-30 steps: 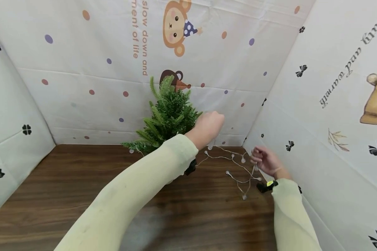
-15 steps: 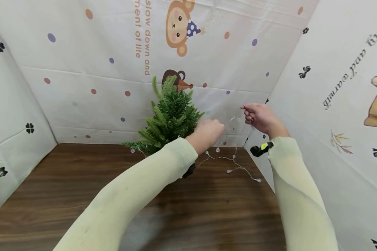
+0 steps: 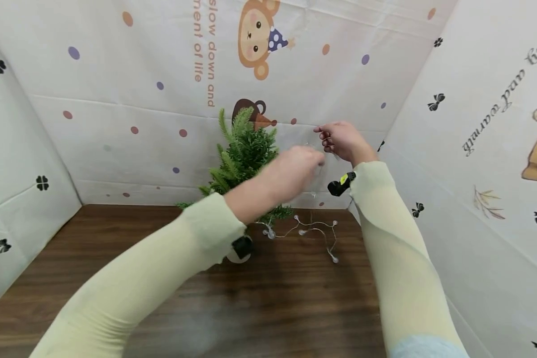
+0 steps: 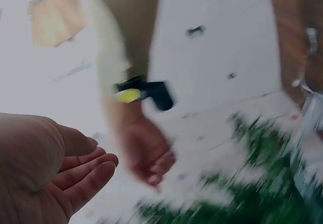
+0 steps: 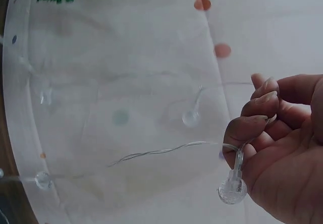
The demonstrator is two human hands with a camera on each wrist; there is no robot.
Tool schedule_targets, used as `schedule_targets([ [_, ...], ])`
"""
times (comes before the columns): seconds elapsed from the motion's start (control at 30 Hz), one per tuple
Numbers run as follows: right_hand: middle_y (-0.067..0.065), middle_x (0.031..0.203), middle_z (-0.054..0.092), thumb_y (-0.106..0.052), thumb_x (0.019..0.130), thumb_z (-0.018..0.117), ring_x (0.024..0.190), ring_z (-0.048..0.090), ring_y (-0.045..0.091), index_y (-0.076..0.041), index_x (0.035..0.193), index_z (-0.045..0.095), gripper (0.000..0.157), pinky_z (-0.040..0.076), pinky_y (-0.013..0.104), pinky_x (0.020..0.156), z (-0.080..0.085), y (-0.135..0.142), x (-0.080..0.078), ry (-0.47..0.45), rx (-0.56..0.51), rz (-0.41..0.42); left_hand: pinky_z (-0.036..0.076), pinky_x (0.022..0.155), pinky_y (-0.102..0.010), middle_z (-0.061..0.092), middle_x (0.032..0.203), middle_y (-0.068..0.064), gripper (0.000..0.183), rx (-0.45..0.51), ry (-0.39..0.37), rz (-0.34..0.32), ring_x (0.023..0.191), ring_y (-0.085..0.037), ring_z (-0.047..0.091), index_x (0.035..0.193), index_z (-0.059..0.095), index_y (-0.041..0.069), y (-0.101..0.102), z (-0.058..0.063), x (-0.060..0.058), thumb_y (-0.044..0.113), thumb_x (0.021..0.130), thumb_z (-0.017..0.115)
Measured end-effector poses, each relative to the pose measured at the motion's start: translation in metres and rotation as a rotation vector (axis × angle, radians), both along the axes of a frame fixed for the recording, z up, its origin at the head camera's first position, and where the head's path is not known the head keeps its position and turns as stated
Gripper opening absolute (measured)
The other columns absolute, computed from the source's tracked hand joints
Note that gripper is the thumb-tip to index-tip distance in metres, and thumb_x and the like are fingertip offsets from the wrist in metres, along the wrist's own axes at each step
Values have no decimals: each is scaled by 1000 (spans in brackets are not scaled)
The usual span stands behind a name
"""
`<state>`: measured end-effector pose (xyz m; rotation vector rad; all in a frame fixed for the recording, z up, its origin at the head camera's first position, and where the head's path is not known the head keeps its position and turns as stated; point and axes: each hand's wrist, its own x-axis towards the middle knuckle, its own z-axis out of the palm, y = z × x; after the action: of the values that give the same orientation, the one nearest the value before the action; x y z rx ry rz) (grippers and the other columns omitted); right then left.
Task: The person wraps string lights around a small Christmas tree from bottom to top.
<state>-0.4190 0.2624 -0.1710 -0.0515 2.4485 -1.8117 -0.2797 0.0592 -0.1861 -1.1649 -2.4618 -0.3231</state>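
Right wrist view shows the right grip (image 5: pixel 282 143) curled around the light string (image 5: pixel 232 190), part of which lies below on the surface (image 3: pixel 277 303); the left grip (image 4: pixel 48 168), loosely bent, holding nothing visible, partly hides the green tree (image 3: pixel 241 154) behind it.

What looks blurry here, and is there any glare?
Head view: the left hand is softly blurred, and a pale sheen lies on the wooden tabletop. Left wrist view: the artificial fir tree is smeared. Right wrist view: the globe bulb by the right hand is fairly crisp, while bulbs farther left look fainter.
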Motion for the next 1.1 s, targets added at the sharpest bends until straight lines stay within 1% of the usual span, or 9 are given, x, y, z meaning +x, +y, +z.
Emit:
schedule_targets([
  [0.1, 1, 84, 47, -28, 102, 39, 67, 37, 15, -3, 128, 51, 38, 34, 30, 60, 7, -13, -6, 21, 51, 1, 49, 89, -22, 67, 110, -5, 23, 171, 40, -28, 101, -16, 62, 111, 65, 8, -34, 19, 0, 3, 92, 53],
  [0.2, 2, 86, 47, -28, 102, 39, 69, 38, 16, -3, 132, 50, 41, 35, 31, 62, 14, -27, -10, 39, 82, 10, 50, 84, -20, 69, 105, -6, 19, 321, 55, -16, 94, -14, 63, 107, 67, 6, -68, 34, -8, 6, 91, 57],
  [0.33, 3, 88, 47, -27, 102, 38, 72, 38, 18, -5, 130, 51, 38, 35, 31, 63, 27, -50, -4, 47, 107, 42, 50, 82, -19, 68, 103, -6, 19, 467, -15, 75, 89, -11, 62, 108, 65, 6, -109, 50, -25, 13, 93, 57],
  [0.43, 4, 92, 48, -28, 102, 37, 74, 40, 19, -5, 130, 50, 39, 36, 30, 64, 33, -66, -5, 55, 142, 69, 49, 81, -20, 67, 100, -4, 22, 549, -46, 163, 86, -10, 61, 110, 65, 7, -134, 56, -41, 19, 95, 54],
  [0.57, 5, 90, 48, -29, 102, 38, 72, 40, 19, -6, 131, 52, 40, 35, 28, 61, 36, -83, -16, 97, 223, 89, 48, 78, -22, 66, 97, -2, 26, 609, -91, 250, 83, -10, 60, 110, 65, 9, -160, 51, -69, 25, 97, 50],
  [0.73, 4, 87, 49, -28, 102, 38, 66, 38, 17, -13, 131, 55, 37, 33, 27, 57, 38, -103, -21, 136, 348, 123, 47, 80, -27, 66, 104, -6, 30, 578, -192, 321, 91, -15, 59, 116, 63, 8, -173, 30, -108, 26, 99, 45],
  [0.9, 8, 96, 52, -30, 102, 37, 66, 43, 16, -14, 126, 57, 35, 35, 29, 58, 43, -122, -24, 151, 456, 196, 46, 92, -31, 62, 116, -9, 32, 501, -263, 309, 105, -20, 57, 124, 58, 5, -166, 12, -138, 22, 99, 47],
  [1.0, 7, 95, 53, -33, 101, 39, 65, 44, 16, -18, 123, 58, 32, 37, 32, 59, 48, -133, -21, 146, 499, 234, 45, 96, -33, 60, 121, -10, 33, 470, -295, 284, 110, -21, 56, 126, 56, 5, -158, 10, -148, 21, 99, 47],
  [1.1, 5, 87, 52, -33, 100, 42, 64, 43, 17, -21, 124, 58, 31, 38, 33, 60, 54, -143, -16, 148, 513, 275, 43, 99, -33, 59, 125, -10, 34, 470, -335, 257, 114, -22, 54, 129, 54, 5, -153, 12, -154, 21, 100, 47],
])
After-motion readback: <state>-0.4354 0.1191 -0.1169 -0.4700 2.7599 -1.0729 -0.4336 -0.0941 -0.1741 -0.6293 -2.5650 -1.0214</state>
